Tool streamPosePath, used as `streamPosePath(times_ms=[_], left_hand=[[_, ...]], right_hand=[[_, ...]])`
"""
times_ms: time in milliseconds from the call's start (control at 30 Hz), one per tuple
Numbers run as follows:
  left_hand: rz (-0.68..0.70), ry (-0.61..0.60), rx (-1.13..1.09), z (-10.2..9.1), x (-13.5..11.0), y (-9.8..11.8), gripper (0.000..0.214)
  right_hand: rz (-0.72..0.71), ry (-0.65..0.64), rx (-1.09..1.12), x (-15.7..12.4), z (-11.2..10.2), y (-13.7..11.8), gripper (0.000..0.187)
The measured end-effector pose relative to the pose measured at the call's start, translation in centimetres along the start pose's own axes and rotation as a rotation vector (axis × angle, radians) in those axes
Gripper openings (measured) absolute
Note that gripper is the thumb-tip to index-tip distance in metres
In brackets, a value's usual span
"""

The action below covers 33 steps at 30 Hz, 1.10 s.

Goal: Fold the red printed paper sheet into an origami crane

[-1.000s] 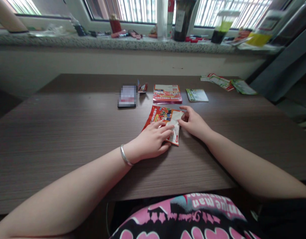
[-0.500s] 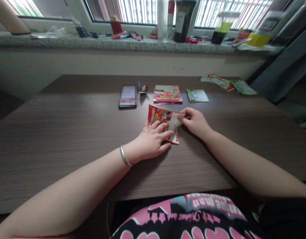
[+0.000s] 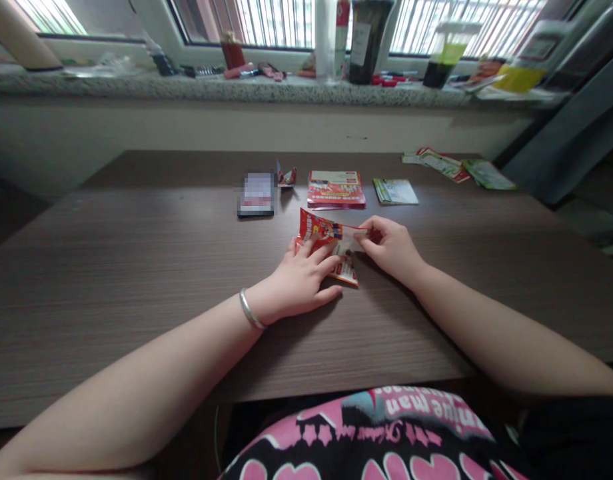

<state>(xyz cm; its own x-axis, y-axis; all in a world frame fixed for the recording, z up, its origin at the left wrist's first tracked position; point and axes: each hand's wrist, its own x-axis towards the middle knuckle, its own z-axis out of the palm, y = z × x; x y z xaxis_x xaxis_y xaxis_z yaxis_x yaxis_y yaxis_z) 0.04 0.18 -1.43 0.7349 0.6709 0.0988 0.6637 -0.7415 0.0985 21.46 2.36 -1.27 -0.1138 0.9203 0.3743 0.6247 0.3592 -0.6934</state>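
Observation:
A red and white printed leaflet (image 3: 345, 269) lies partly folded on the brown table, its far side bent up. My left hand (image 3: 302, 275), with a silver bangle on the wrist, rests across it with fingers spread, pressing it down and hiding its middle. At the leaflet's right side, my right hand (image 3: 390, 245) pinches the raised edge between thumb and fingers. Just beyond lies a stack of similar red leaflets (image 3: 336, 192). To the right of that stack sits a small pile of white and green cards (image 3: 397, 192).
A phone (image 3: 257, 193) with a blurred screen lies left of the stack, beside a small folded red paper piece (image 3: 287, 178) standing up. Green and red paper strips (image 3: 446, 165) lie at the table's far right. Behind, a stone windowsill (image 3: 286, 92) holds bottles, cups and pens.
The leaflet's far flap has lifted and bent over more, with its right edge drawn slightly left by my right hand. My left hand has shifted slightly away from me and still presses on it.

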Motion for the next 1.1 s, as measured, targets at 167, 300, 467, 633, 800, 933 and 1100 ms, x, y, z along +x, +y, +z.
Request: streamPosePath(times_ms=[167,300,467,633,800,933,1100], left_hand=[[0.001,0.032,-0.025,0.16,0.04,-0.36,0.062],[0.037,0.029,-0.061,0.22,0.09,-0.6,0.06],[0.056,0.022,-0.073,0.08,0.24,-0.76,0.058],[0.072,0.027,-0.074,0.02,0.35,-0.79,0.056],[0.075,0.034,-0.071,0.07,0.4,-0.86,0.057],[0.072,0.029,-0.076,0.08,0.41,-0.85,0.057],[0.051,0.042,-0.083,0.03,0.35,-0.79,0.061]], right_hand=[[0.059,-0.04,0.071,0.08,0.03,0.21,0.011],[0.093,-0.085,0.161,0.16,0.25,0.37,0.011],[0.068,-0.149,0.264,0.19,0.4,0.8,0.02],[0.002,-0.177,0.286,0.14,0.45,0.92,0.024],[0.017,-0.153,0.194,0.22,0.66,0.63,0.018],[0.045,-0.074,0.116,0.34,0.8,0.48,0.01],[0.116,-0.05,0.093,0.45,0.9,0.77,0.019]])
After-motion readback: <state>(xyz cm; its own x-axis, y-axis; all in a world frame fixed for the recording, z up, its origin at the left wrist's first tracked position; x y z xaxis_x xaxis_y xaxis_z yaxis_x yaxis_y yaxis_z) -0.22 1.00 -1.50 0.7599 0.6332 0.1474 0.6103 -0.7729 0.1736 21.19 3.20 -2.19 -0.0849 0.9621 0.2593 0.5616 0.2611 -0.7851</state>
